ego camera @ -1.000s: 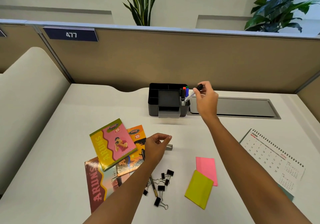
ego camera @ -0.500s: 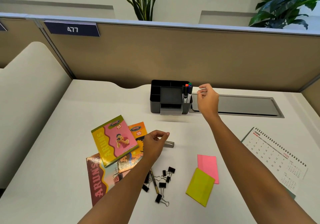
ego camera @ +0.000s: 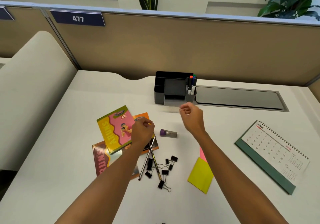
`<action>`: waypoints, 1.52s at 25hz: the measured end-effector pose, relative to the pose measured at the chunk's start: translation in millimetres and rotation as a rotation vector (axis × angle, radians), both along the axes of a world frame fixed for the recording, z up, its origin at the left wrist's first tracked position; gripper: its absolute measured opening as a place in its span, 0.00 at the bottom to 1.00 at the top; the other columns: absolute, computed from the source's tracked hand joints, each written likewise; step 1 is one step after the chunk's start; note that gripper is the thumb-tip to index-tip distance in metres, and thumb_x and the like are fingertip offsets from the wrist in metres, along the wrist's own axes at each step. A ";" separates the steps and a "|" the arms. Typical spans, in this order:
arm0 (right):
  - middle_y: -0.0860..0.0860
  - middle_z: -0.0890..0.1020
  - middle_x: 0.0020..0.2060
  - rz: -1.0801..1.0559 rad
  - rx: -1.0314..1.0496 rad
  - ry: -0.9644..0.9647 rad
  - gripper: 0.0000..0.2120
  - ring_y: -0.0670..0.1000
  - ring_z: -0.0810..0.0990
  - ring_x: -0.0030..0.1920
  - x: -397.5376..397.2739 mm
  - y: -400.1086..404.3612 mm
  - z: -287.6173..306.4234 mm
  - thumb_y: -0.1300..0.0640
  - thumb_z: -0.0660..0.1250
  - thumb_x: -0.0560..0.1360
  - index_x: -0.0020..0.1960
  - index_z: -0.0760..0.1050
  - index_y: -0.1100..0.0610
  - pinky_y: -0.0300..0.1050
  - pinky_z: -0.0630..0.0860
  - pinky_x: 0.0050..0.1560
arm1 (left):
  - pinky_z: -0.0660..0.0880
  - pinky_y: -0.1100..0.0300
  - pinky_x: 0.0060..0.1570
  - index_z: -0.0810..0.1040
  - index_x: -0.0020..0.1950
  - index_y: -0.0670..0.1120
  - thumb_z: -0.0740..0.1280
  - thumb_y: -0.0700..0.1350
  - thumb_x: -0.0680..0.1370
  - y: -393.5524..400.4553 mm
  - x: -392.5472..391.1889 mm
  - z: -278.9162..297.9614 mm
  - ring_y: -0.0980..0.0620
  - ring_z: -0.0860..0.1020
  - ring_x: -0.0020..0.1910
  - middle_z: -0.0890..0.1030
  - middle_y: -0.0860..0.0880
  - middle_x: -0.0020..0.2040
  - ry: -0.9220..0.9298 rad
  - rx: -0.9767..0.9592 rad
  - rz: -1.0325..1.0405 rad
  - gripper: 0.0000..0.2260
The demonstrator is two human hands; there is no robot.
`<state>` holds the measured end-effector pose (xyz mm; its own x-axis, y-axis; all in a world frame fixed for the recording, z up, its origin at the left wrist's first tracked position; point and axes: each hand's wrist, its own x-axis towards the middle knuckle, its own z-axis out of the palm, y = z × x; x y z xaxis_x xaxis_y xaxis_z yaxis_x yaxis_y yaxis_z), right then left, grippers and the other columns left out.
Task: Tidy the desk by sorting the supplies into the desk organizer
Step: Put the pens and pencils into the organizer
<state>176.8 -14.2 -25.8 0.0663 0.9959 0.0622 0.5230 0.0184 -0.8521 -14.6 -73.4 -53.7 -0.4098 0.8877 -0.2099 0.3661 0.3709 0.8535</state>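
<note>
The black desk organizer (ego camera: 159, 92) stands at the back of the desk, with several markers (ego camera: 191, 84) upright in its right compartment. My right hand (ego camera: 191, 118) hovers just in front of it, fingers loosely curled and empty. My left hand (ego camera: 142, 132) is curled shut over the notebooks (ego camera: 114, 128), by the top ends of two pencils (ego camera: 149, 158); I see nothing in it. A small clear tube with a purple cap (ego camera: 168, 133) lies between my hands. Several black binder clips (ego camera: 166, 169) lie around the pencils. Yellow sticky notes (ego camera: 200, 175) and pink sticky notes (ego camera: 201, 152) lie under my right forearm.
A desk calendar (ego camera: 273, 156) lies at the right. A grey cable-tray cover (ego camera: 239, 97) is set into the desk right of the organizer. A tan partition (ego camera: 173, 47) closes the back, and a cream panel (ego camera: 34, 85) the left.
My right hand put a black marker into the organizer, let go and drew back toward me. My left hand shifted left off the purple-capped tube, which now shows.
</note>
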 end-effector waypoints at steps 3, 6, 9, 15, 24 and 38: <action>0.49 0.82 0.39 0.134 -0.179 -0.027 0.04 0.46 0.80 0.38 -24.1 -34.4 -24.5 0.62 0.69 0.74 0.47 0.81 0.57 0.28 0.73 0.38 | 0.81 0.50 0.41 0.80 0.42 0.48 0.69 0.41 0.72 -4.6 -9.2 -0.5 0.48 0.81 0.35 0.80 0.51 0.34 0.097 -0.121 0.003 0.02; 0.47 0.82 0.36 0.203 -0.342 -0.086 0.04 0.46 0.80 0.38 -44.5 -65.4 -42.7 0.57 0.73 0.71 0.43 0.80 0.55 0.35 0.72 0.37 | 0.81 0.50 0.43 0.78 0.44 0.48 0.69 0.43 0.73 -12.0 -11.3 -2.1 0.46 0.81 0.39 0.81 0.50 0.38 0.168 -0.195 -0.017 0.02; 0.47 0.82 0.36 0.214 -0.433 -0.172 0.06 0.49 0.81 0.41 -63.6 -87.1 -51.8 0.54 0.75 0.68 0.40 0.78 0.51 0.40 0.74 0.40 | 0.79 0.53 0.42 0.78 0.49 0.47 0.68 0.45 0.71 -19.3 -11.6 -8.3 0.45 0.82 0.42 0.82 0.47 0.41 0.197 -0.248 -0.028 0.08; 0.49 0.82 0.38 0.183 -0.421 -0.295 0.10 0.53 0.82 0.41 -80.8 -104.6 -54.7 0.49 0.74 0.69 0.41 0.79 0.55 0.44 0.75 0.38 | 0.78 0.53 0.45 0.76 0.56 0.47 0.67 0.43 0.70 -26.6 -8.4 -8.3 0.44 0.80 0.48 0.81 0.46 0.49 0.230 -0.312 -0.029 0.14; 0.50 0.86 0.41 0.160 -0.435 -0.257 0.08 0.53 0.83 0.44 -72.4 -98.1 -56.3 0.49 0.69 0.73 0.43 0.84 0.52 0.43 0.78 0.43 | 0.73 0.54 0.38 0.75 0.47 0.43 0.67 0.40 0.70 -36.3 -1.2 -16.6 0.42 0.79 0.43 0.80 0.44 0.44 0.244 -0.292 -0.052 0.07; 0.48 0.84 0.35 0.026 -0.462 -0.011 0.07 0.50 0.83 0.42 -41.5 -79.1 -63.6 0.51 0.70 0.75 0.44 0.84 0.53 0.43 0.78 0.49 | 0.68 0.63 0.30 0.78 0.30 0.45 0.75 0.55 0.66 -42.9 13.1 -17.7 0.49 0.77 0.30 0.78 0.49 0.28 0.282 -0.353 -0.174 0.15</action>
